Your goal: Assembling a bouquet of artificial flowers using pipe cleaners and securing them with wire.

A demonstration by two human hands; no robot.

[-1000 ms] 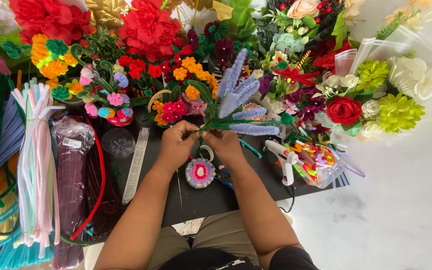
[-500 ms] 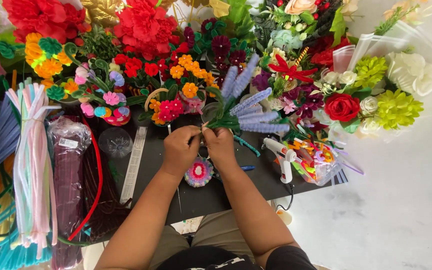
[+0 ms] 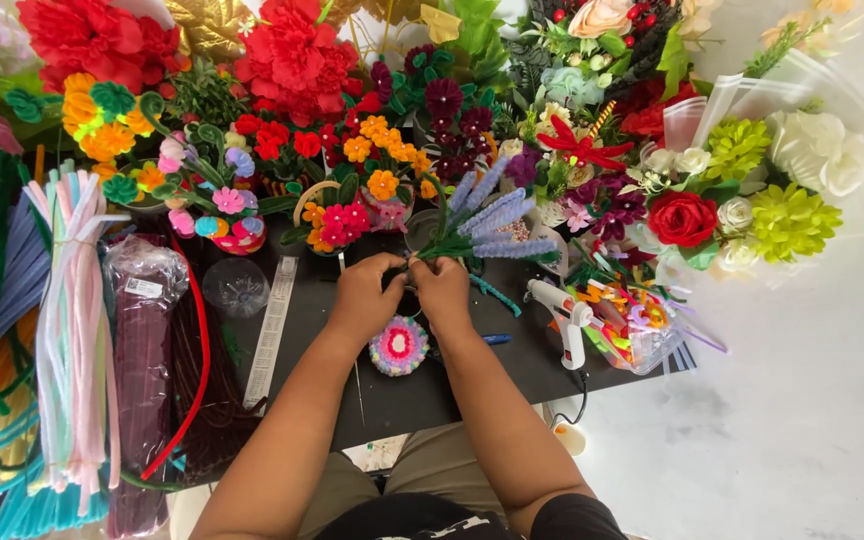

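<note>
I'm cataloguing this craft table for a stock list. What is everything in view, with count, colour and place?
lavender sprig: one bunch, pale purple with green stem, held by both hands at centre
round rosette: one, pink and multicolour, on the table below the hands
glue gun: one, white, right of the hands
ruler: one, clear, left of the hands
pipe cleaners: many bundles, green, pastel, maroon, far left
flower arrangements: many, mixed colours, along the back
table: one, black
left hand: holding the stem
right hand: holding the stem
</note>
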